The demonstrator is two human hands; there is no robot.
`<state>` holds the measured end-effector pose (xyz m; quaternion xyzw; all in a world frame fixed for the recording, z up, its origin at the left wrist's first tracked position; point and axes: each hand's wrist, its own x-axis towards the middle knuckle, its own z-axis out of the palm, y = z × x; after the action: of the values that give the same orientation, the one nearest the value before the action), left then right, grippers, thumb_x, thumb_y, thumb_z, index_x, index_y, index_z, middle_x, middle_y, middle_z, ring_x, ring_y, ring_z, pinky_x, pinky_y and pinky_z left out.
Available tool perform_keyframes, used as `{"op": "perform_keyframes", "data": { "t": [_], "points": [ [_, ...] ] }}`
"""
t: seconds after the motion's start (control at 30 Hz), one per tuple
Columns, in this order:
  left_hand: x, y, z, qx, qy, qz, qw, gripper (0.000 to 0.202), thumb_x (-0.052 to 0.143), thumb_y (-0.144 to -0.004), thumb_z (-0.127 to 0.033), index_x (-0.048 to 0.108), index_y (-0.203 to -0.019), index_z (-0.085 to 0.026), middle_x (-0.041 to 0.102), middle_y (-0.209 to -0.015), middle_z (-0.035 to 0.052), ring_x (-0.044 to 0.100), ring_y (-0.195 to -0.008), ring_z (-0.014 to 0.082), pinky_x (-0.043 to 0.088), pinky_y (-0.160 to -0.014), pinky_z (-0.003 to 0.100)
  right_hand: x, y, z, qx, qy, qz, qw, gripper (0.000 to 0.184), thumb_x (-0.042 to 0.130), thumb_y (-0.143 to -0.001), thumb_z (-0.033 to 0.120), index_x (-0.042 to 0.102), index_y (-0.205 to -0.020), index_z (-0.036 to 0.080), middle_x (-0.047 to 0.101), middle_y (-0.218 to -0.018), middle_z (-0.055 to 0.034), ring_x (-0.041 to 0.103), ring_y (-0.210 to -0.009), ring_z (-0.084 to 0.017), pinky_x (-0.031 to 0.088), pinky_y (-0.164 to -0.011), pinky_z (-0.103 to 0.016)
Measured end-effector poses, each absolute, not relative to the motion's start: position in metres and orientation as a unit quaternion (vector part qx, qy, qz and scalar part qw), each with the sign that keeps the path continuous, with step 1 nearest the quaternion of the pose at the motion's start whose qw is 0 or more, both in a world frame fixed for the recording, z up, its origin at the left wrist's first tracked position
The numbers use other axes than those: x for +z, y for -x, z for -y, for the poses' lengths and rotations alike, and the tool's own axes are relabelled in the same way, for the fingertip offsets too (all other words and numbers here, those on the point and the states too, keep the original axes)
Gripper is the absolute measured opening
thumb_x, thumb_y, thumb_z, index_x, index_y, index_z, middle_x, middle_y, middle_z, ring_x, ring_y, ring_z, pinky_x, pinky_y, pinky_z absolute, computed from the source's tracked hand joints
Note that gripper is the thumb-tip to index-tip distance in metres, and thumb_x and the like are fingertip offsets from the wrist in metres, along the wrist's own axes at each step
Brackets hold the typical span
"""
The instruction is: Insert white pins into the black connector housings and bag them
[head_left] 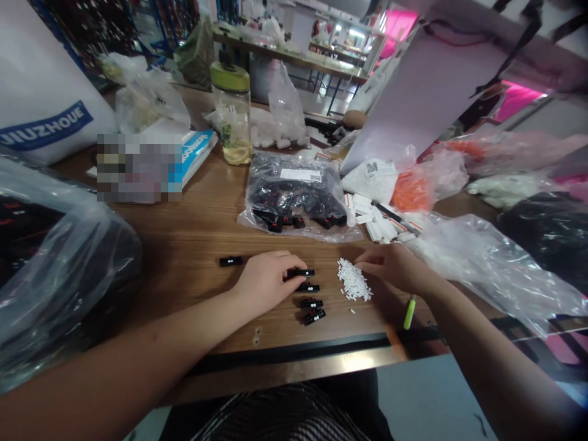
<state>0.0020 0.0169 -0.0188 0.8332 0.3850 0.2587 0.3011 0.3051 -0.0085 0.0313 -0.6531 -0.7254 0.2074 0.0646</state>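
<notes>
Bulging over the desk's (pixel 184 233) far left edge is a big clear bag (pixel 55 269). Further right, a jar (pixel 231 113) with a green lid stands at the back. Well in front of it lies a lone plug (pixel 230 261), black, just left of the left grip (pixel 266 283) and apart from it. That grip rests palm down, fingertips clenched on the left end of the top plug (pixel 304 272), which heads a short column. Behind it, a plug bag (pixel 294 202) lies flat, full of black parts. The lower plugs (pixel 312 303), three of them, run toward the desk's front edge, close together. Just right of the column sits a pile of white pins (pixel 353 280), with white housings (pixel 374 223) strewn behind it. The right grip (pixel 395 266) touches the pile's right edge, thumb and forefinger drawn together. Whether a pin sits between them cannot be told. A green pen (pixel 410 312) lies by the right wrist. A crumpled sheet of clear plastic (pixel 482 263) spreads at the far right.
</notes>
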Motion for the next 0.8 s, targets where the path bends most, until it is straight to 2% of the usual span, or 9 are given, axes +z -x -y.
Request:
{"op": "perform_keyframes", "data": {
  "t": [0.07,0.23,0.3,0.47,0.63,0.7,0.8],
  "points": [
    [-0.018,-0.002,-0.017,0.258,-0.835,-0.383,0.300,0.013,0.068,-0.085,-0.028,0.074,-0.096,-0.025,0.067,-0.078,-0.0011,0.060,-0.067,0.0154,0.047,-0.067,0.030,0.025,-0.306,0.010,0.207,0.649,0.729,0.067,0.020,0.060,-0.083,0.033,0.078,-0.082,0.025,0.077,-0.075,-0.0007,0.067,-0.064,-0.018,0.047,-0.059,-0.029],
    [-0.020,0.000,-0.017,0.263,-0.835,-0.377,0.303,0.014,0.067,-0.086,-0.029,0.074,-0.096,-0.024,0.067,-0.079,-0.0005,0.060,-0.067,0.0151,0.047,-0.068,0.030,0.027,-0.302,0.007,0.169,0.653,0.737,0.041,0.020,0.060,-0.080,0.030,0.074,-0.069,0.020,0.069,-0.057,0.0002,0.059,-0.052,-0.015,0.039,-0.051,-0.027],
    [-0.020,0.000,-0.017,0.260,-0.835,-0.378,0.305,0.014,0.067,-0.085,-0.028,0.074,-0.096,-0.024,0.067,-0.079,-0.0005,0.059,-0.067,0.0151,0.046,-0.068,0.030,0.028,-0.306,0.005,0.187,0.664,0.723,0.033,0.020,0.059,-0.079,0.030,0.073,-0.068,0.020,0.069,-0.058,0.0003,0.059,-0.052,-0.015,0.039,-0.050,-0.026],
    [-0.018,0.000,-0.018,0.249,-0.832,-0.387,0.309,0.014,0.068,-0.085,-0.028,0.074,-0.097,-0.025,0.065,-0.077,-0.0014,0.059,-0.069,0.0150,0.045,-0.068,0.028,0.024,-0.318,0.006,0.242,0.685,0.685,0.047,0.020,0.061,-0.081,0.035,0.077,-0.077,0.023,0.076,-0.073,-0.0002,0.068,-0.068,-0.019,0.048,-0.061,-0.027],
    [-0.018,-0.001,-0.017,0.246,-0.833,-0.387,0.310,0.014,0.069,-0.084,-0.028,0.075,-0.097,-0.024,0.065,-0.076,-0.0013,0.059,-0.068,0.0149,0.045,-0.067,0.028,0.017,-0.314,0.017,0.201,0.657,0.718,0.110,0.020,0.062,-0.083,0.036,0.079,-0.086,0.025,0.078,-0.094,-0.0020,0.069,-0.082,-0.020,0.050,-0.071,-0.030],
    [-0.019,0.000,-0.017,0.249,-0.834,-0.384,0.308,0.014,0.069,-0.085,-0.028,0.075,-0.097,-0.024,0.065,-0.076,-0.0012,0.059,-0.068,0.0149,0.045,-0.067,0.029,0.015,-0.312,0.022,0.181,0.652,0.729,0.104,0.020,0.061,-0.085,0.034,0.077,-0.086,0.023,0.077,-0.089,-0.0025,0.067,-0.076,-0.019,0.048,-0.069,-0.030],
    [-0.020,0.000,-0.017,0.251,-0.833,-0.386,0.307,0.014,0.069,-0.084,-0.027,0.075,-0.097,-0.024,0.065,-0.077,-0.0012,0.059,-0.068,0.0150,0.045,-0.068,0.029,0.014,-0.312,0.025,0.192,0.676,0.706,0.085,0.016,0.061,-0.083,0.032,0.073,-0.079,0.021,0.072,-0.071,-0.0003,0.062,-0.061,-0.016,0.044,-0.058,-0.028]
  ]
}}
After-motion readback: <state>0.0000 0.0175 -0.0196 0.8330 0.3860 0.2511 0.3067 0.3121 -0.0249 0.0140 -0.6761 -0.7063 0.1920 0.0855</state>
